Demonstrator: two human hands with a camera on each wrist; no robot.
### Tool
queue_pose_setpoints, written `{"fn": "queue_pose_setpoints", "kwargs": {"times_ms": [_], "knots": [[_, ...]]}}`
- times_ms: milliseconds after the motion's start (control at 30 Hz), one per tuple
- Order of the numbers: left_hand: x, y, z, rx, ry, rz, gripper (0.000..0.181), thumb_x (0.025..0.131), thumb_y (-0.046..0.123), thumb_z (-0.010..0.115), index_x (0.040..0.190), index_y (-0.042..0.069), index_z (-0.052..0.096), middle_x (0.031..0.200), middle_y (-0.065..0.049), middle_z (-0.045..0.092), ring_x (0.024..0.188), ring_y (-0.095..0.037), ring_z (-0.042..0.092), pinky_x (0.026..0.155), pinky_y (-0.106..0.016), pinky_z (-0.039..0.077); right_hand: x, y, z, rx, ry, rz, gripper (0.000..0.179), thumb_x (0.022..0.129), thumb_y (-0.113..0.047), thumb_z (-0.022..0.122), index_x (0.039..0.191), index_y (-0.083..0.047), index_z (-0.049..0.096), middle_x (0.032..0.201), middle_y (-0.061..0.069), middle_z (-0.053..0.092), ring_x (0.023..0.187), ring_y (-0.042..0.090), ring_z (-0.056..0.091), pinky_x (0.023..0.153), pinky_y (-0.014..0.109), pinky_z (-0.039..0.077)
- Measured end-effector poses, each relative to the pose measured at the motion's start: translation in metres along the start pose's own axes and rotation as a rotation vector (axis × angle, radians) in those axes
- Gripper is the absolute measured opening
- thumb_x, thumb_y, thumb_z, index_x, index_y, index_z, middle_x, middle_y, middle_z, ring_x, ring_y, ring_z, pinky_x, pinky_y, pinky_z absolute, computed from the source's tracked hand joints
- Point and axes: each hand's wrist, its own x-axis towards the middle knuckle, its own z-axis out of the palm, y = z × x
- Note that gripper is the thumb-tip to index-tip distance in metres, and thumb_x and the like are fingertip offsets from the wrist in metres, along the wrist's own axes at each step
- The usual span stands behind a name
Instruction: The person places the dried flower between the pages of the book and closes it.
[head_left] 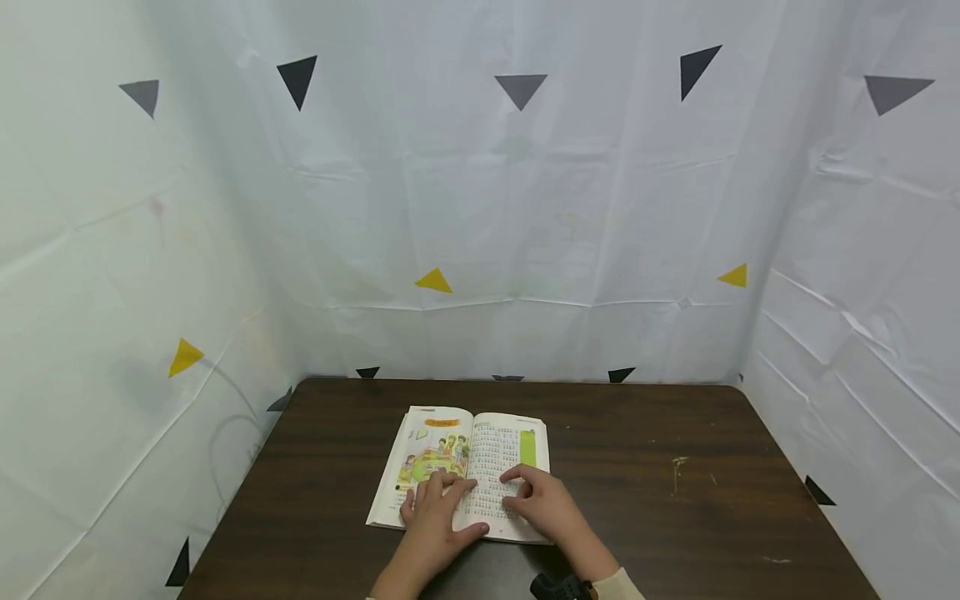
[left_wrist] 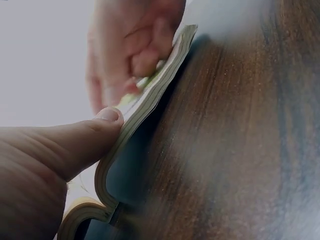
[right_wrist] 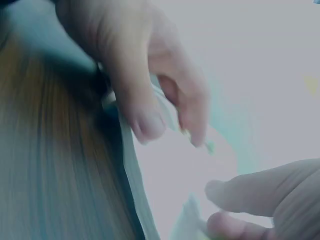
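An open book (head_left: 491, 450) lies on the table, a colour picture on its left page and rows of small print on its right page. My left hand (head_left: 435, 529) rests across the lower part of the book, fingers spread. In the left wrist view its thumb (left_wrist: 95, 132) presses the book's lower edge. Over the right page is my right hand (head_left: 547, 504), its index finger and thumb bent and apart. Blurred in the left wrist view, the right hand shows no page between its fingers. The right wrist view is washed out over the pages.
The dark wooden table (head_left: 675, 517) extends around the book. White sheeting (head_left: 517, 217) with black, grey and yellow triangles stands behind it and on both sides. A black band-like device (head_left: 558, 586) sits at the right wrist, by a pale sleeve (head_left: 618, 587).
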Motion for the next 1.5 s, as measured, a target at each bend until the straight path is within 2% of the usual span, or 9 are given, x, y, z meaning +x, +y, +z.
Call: {"fn": "queue_pose_setpoints", "kwargs": {"times_ms": [167, 300, 433, 567, 800, 1100, 1233, 1400, 1500], "knots": [[0.000, 0.000, 0.000, -0.010, 0.008, 0.011, 0.067, 0.083, 0.050, 0.092, 0.142, 0.031, 0.067, 0.141, -0.002, 0.052, 0.135, -0.032, 0.044, 0.113, -0.082, 0.020, -0.017, 0.013, -0.028, -0.167, -0.061, -0.001, 0.066, 0.086, -0.027, 0.093, 0.146, -0.019, 0.067, 0.073, -0.001, 0.059, 0.059, 0.014, 0.052, 0.053, 0.029, 0.041], [0.001, 0.000, 0.001, -0.009, 0.021, 0.016, 0.068, 0.082, 0.049, 0.093, 0.142, 0.033, 0.066, 0.140, -0.001, 0.052, 0.133, -0.032, 0.044, 0.112, -0.081, 0.020, -0.025, 0.027, -0.044, -0.118, -0.154, -0.021, 0.074, 0.085, -0.027, 0.095, 0.151, -0.016, 0.064, 0.077, 0.000, 0.060, 0.063, 0.013, 0.052, 0.056, 0.026, 0.042], [0.001, -0.001, 0.001, -0.005, 0.017, 0.015, 0.065, 0.083, 0.049, 0.093, 0.141, 0.034, 0.067, 0.140, 0.000, 0.052, 0.133, -0.031, 0.045, 0.112, -0.080, 0.020, -0.028, 0.037, -0.049, -0.027, -0.185, -0.039, 0.068, 0.086, -0.024, 0.094, 0.147, -0.012, 0.068, 0.079, 0.001, 0.061, 0.064, 0.012, 0.053, 0.057, 0.025, 0.043], [0.001, -0.001, 0.000, -0.016, 0.001, 0.016, 0.063, 0.083, 0.048, 0.092, 0.140, 0.035, 0.068, 0.141, -0.001, 0.052, 0.134, -0.033, 0.044, 0.112, -0.080, 0.019, -0.026, 0.042, -0.047, 0.000, -0.164, -0.049, 0.063, 0.085, -0.023, 0.094, 0.143, -0.014, 0.071, 0.079, 0.000, 0.061, 0.064, 0.012, 0.053, 0.056, 0.025, 0.042], [0.000, -0.003, -0.001, -0.016, -0.014, 0.007, 0.061, 0.084, 0.048, 0.092, 0.139, 0.034, 0.069, 0.142, -0.001, 0.052, 0.136, -0.034, 0.043, 0.113, -0.079, 0.016, -0.025, 0.047, -0.041, -0.028, -0.140, -0.038, 0.059, 0.085, -0.028, 0.094, 0.140, -0.020, 0.074, 0.077, -0.002, 0.061, 0.063, 0.012, 0.053, 0.055, 0.025, 0.042], [0.001, -0.001, 0.000, -0.024, -0.005, 0.019, 0.061, 0.085, 0.047, 0.092, 0.140, 0.033, 0.069, 0.143, -0.003, 0.052, 0.139, -0.035, 0.042, 0.113, -0.078, 0.017, -0.025, 0.045, -0.037, -0.160, -0.017, -0.043, 0.047, 0.090, -0.042, 0.089, 0.133, -0.033, 0.074, 0.072, -0.008, 0.058, 0.058, 0.009, 0.050, 0.054, 0.024, 0.039], [0.002, -0.001, -0.002, -0.021, -0.024, 0.019, 0.065, 0.085, 0.050, 0.091, 0.143, 0.032, 0.068, 0.146, -0.004, 0.052, 0.141, -0.036, 0.042, 0.113, -0.077, 0.018, -0.025, 0.047, -0.034, -0.230, 0.044, -0.076, 0.063, 0.088, -0.047, 0.090, 0.146, -0.037, 0.066, 0.071, -0.012, 0.057, 0.057, 0.005, 0.048, 0.054, 0.024, 0.038], [0.001, -0.002, -0.004, -0.024, -0.039, 0.021, 0.077, 0.079, 0.059, 0.091, 0.147, 0.033, 0.066, 0.148, -0.003, 0.052, 0.143, -0.036, 0.042, 0.114, -0.079, 0.018, -0.025, 0.047, -0.031, -0.224, 0.085, -0.050, 0.100, 0.086, -0.055, 0.089, 0.169, -0.030, 0.039, 0.074, -0.012, 0.057, 0.058, 0.005, 0.047, 0.055, 0.024, 0.038], [-0.001, 0.000, -0.003, -0.037, -0.034, 0.020, 0.081, 0.076, 0.064, 0.091, 0.146, 0.032, 0.067, 0.147, -0.003, 0.053, 0.144, -0.035, 0.042, 0.115, -0.079, 0.015, -0.026, 0.047, -0.031, -0.232, 0.078, -0.046, 0.091, 0.086, -0.059, 0.088, 0.162, -0.026, 0.050, 0.074, -0.013, 0.057, 0.058, 0.004, 0.047, 0.055, 0.023, 0.037]]}}
